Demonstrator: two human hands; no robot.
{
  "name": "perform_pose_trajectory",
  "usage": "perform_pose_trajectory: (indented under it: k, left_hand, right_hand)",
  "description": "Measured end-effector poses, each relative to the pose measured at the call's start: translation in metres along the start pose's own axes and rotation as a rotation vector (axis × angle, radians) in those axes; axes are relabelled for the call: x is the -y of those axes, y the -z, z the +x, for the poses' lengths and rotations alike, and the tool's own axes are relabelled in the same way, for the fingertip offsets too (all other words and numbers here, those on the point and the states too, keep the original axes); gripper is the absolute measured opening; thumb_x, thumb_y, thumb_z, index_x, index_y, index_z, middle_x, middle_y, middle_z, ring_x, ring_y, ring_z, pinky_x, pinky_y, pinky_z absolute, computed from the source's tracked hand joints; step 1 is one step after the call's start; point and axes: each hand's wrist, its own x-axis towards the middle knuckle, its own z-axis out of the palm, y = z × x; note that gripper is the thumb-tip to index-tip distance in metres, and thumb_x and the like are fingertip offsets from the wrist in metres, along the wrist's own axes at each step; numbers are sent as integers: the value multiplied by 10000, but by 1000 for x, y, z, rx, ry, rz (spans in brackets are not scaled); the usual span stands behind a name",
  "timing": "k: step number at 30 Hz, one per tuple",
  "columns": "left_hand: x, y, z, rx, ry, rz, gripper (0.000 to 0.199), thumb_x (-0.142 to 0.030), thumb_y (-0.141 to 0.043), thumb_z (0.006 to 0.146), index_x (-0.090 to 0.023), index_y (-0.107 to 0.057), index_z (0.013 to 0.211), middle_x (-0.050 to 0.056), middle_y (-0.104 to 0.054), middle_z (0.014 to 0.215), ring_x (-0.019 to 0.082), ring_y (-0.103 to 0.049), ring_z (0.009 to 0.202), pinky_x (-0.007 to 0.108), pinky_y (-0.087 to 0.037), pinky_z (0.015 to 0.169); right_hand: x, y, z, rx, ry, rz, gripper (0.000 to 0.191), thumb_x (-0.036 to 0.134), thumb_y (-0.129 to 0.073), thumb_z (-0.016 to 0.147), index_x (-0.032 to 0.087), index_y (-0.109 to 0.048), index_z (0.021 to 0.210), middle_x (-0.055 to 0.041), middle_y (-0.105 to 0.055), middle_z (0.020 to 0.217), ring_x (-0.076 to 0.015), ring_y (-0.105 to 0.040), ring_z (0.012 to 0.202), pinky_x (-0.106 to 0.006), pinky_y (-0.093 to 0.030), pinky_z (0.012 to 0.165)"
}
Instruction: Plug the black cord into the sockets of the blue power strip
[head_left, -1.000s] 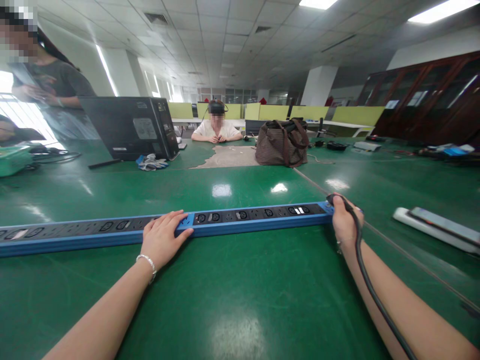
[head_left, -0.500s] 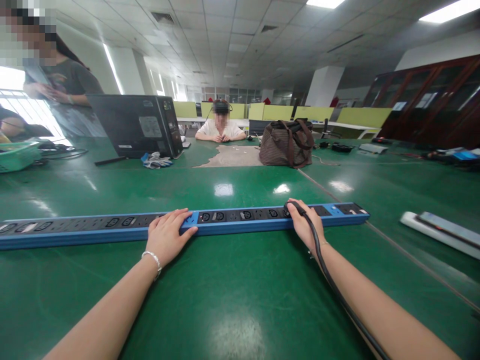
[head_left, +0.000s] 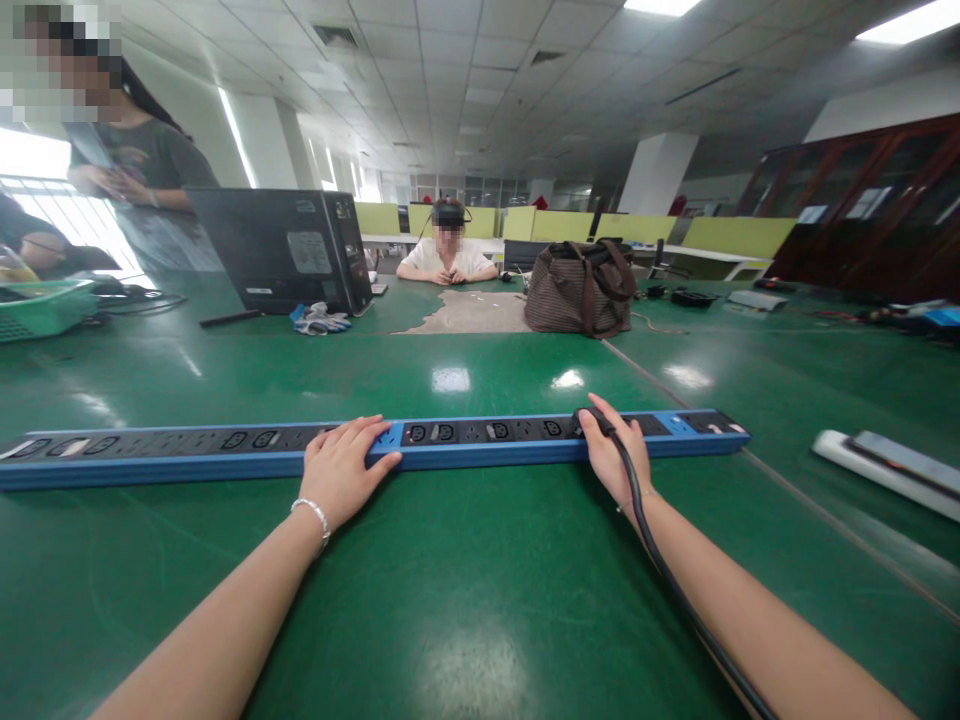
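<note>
A long blue power strip [head_left: 480,457] with black sockets lies across the green table. My left hand [head_left: 343,465] grips it near the middle, fingers over its top and far edge, thumb along the near side. Toward the strip's right end, my right hand [head_left: 616,455] is closed on a black plug [head_left: 586,421], pinched between thumb and fingers. The plug is at the socket face; how deep it sits is hidden by the fingers. From it a thick black cord [head_left: 664,575] runs down along my right forearm and out at the bottom.
Past the strip stand a black computer case [head_left: 281,250], gloves [head_left: 320,318] and a brown bag [head_left: 577,290]. A green basket [head_left: 45,312] is at far left, a white bar-shaped object [head_left: 885,470] at right. One person sits opposite [head_left: 448,255]; another stands at left [head_left: 154,170].
The whole view has shifted slightly, so things appear a little further right. Both hands keep their places on the power strip and the plug; the right fingers stand slightly more raised.
</note>
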Motion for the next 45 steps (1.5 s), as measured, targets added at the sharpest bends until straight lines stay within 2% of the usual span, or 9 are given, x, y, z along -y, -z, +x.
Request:
perform_pose_trajectory:
  k: [10,18,27,33,39,45]
  left_hand:
    - [0,1,0,11,10,-12,430,-527,-423,834,-316,-538,1191,17,-549,1307,236,-482,1194,435,-291,993]
    - [1,0,0,10,16,-22,434,-533,-428,829,-315,-540,1187,14,-549,1307,234,-478,1200,436,-293,996]
    - [1,-1,0,6,7,-24,429,-526,-430,833,-317,-534,1193,19,-547,1309,233,-477,1200,440,-289,994]
    - [1,0,0,19,16,-24,434,-524,-427,832,-314,-539,1195,24,-544,1313,232,-475,1204,438,-283,1005]
    - [1,-1,0,14,10,-14,429,-520,-432,835,-311,-530,1197,16,-546,1310,226,-476,1205,442,-292,998]
    - [1,0,0,13,12,-2,427,-521,-426,837,-313,-529,1196,13,-544,1313,229,-477,1204,436,-289,1002]
  right_hand:
    - [1,-2,-2,-20,30,-40,461,498,-405,855,233,-575,1191,-91,-640,1157,-242,-553,1124,-522,-256,1046]
    - [1,-8,-5,-19,62,-136,375,440,-411,860,222,-645,1054,-89,-644,1150,-247,-502,1188,-529,-246,1047]
    - [2,-4,-8,8,106,-261,426,439,-404,872,198,-623,1146,-105,-619,1191,-254,-480,1209,-478,-291,1039]
    - [-1,-3,-10,14,148,-258,405,426,-387,882,231,-603,1164,-52,-581,1256,-262,-454,1233,-483,-314,1021]
    - [-2,3,-7,86,148,-332,437,451,-360,887,218,-611,1158,-93,-648,1138,-252,-526,1159,-462,-350,999]
    - [1,8,-1,143,162,-357,415,454,-373,877,237,-637,1112,-80,-673,1076,-252,-547,1126,-446,-379,977]
